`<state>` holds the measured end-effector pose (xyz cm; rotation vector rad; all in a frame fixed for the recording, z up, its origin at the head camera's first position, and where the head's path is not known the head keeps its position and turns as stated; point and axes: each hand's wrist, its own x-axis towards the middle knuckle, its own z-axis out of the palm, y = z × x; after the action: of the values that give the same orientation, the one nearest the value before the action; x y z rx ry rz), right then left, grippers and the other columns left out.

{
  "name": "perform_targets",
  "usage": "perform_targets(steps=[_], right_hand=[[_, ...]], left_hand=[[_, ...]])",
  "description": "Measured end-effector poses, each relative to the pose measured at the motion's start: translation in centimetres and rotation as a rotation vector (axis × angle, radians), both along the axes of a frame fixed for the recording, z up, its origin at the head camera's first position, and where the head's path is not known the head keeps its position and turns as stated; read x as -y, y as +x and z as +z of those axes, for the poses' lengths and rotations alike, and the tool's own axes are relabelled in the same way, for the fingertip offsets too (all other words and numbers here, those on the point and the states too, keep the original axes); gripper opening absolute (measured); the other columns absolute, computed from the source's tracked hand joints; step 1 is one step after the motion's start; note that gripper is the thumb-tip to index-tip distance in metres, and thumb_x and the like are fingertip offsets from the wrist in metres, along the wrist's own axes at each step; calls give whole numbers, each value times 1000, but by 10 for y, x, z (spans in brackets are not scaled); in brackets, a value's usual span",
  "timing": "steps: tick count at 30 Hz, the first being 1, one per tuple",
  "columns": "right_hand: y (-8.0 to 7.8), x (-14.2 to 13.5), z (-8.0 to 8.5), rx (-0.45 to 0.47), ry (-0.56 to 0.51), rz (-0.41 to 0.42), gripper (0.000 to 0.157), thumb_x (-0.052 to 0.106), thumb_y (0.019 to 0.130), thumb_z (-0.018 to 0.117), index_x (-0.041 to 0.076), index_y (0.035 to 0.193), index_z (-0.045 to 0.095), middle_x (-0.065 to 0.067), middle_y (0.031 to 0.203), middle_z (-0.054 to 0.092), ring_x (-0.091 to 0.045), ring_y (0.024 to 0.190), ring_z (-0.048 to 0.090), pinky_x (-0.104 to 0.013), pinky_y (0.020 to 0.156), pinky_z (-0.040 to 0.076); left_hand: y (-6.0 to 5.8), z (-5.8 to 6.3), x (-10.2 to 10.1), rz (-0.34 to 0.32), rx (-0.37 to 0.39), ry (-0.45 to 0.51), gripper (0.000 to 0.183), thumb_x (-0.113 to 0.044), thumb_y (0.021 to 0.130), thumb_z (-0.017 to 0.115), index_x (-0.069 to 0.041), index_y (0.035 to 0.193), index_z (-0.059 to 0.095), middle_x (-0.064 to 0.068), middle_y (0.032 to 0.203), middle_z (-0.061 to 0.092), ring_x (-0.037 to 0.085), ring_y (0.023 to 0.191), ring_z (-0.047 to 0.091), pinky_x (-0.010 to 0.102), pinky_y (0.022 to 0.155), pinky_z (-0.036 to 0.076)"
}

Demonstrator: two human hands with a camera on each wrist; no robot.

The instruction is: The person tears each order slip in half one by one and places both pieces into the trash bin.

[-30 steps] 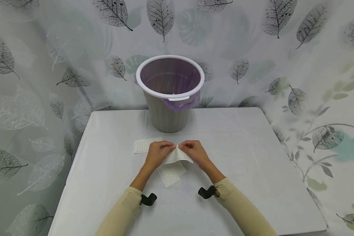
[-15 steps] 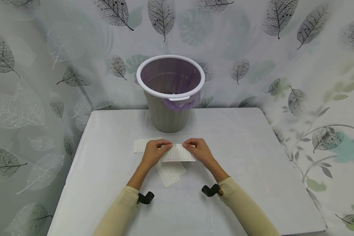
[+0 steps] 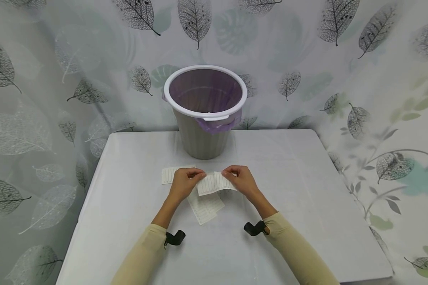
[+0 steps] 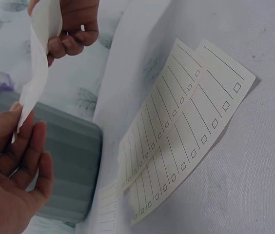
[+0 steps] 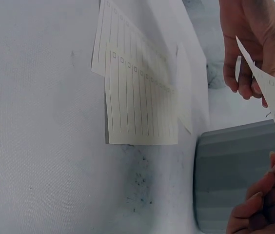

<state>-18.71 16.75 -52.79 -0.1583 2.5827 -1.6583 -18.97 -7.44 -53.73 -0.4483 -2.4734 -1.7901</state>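
Note:
A strip of white paper (image 3: pixel 214 184), printed with lines and small checkboxes, is stretched between the two hands above the table. My left hand (image 3: pixel 182 183) pinches its upper left part between thumb and fingers. On the upper right, my right hand (image 3: pixel 243 181) pinches it the same way. The strip bends, with a kink near its middle; in the left wrist view the paper (image 4: pixel 40 53) looks wavy. Below lie two overlapping lined sheets (image 4: pixel 191 122), flat on the table. Another lined slip (image 3: pixel 168 175) lies beside the left hand, partly hidden by it.
Behind the hands, a grey bin (image 3: pixel 203 140) with a white rim and a purple liner (image 3: pixel 219 126) stands at the back of the white table (image 3: pixel 289 198). A leaf-patterned curtain (image 3: pixel 271 59) hangs behind and at both sides.
The hands have moved slightly apart and a little up. The paper between them went from bunched to flat, and now bends at the middle with its right part swung up.

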Motion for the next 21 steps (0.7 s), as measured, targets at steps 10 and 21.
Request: perform_targets(steps=[10,21], right_hand=[[-1,2,-2,-44,-17,15,11,12,98,73,3,97,80,-4,91,74,-20,78,61,-30,64,48],[-2,2,-1,-21,-22,-34,13,13,99,73,3,96,80,-5,96,75,-20,83,63,-33,71,50]], left_hand=[[2,1,0,30,10,-39,11,-15,95,79,-5,97,83,1,91,77,18,84,71,32,73,56],[1,0,1,60,2,-25,12,-14,94,80,-4,98,83,3,91,78,19,84,71,36,75,57]])
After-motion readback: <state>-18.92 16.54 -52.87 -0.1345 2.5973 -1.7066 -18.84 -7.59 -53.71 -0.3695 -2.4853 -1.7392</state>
